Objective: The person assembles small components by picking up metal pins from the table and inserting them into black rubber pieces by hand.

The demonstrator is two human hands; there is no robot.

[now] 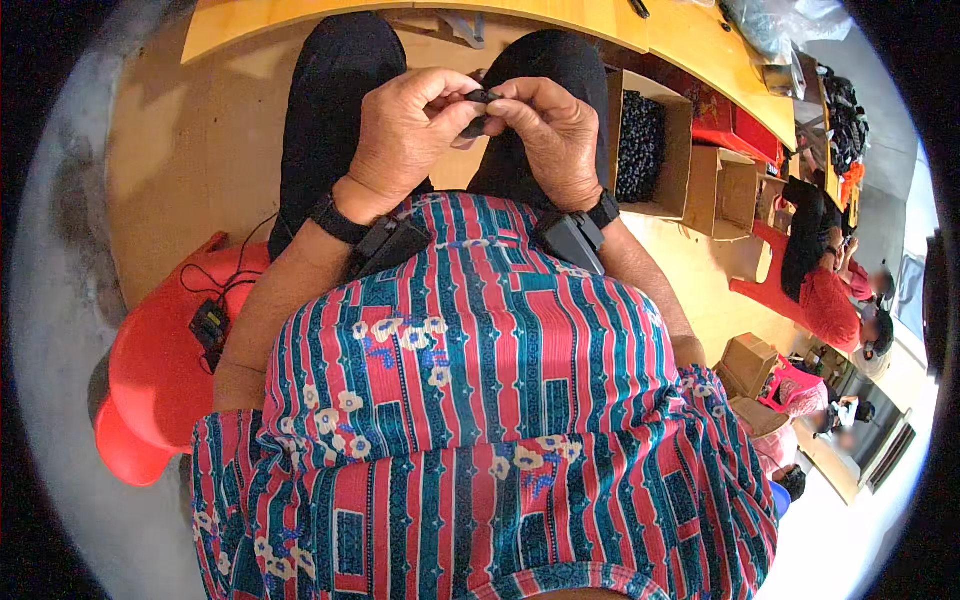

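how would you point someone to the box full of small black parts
Start at the long wooden table at the top, then drop to the floor beside the person's right knee. The open cardboard box there is packed with small black parts; the cardboard boxes beyond it show none.

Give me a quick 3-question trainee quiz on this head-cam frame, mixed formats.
1. True or false: both the left hand and the right hand pinch the small black part over the lap.
2. Multiple choice: what fills the open cardboard box at the person's right? A) red caps B) small black parts C) white cloths
3. Fill in: the person sits on a ___ plastic chair.

Key: 1 true; 2 B; 3 red
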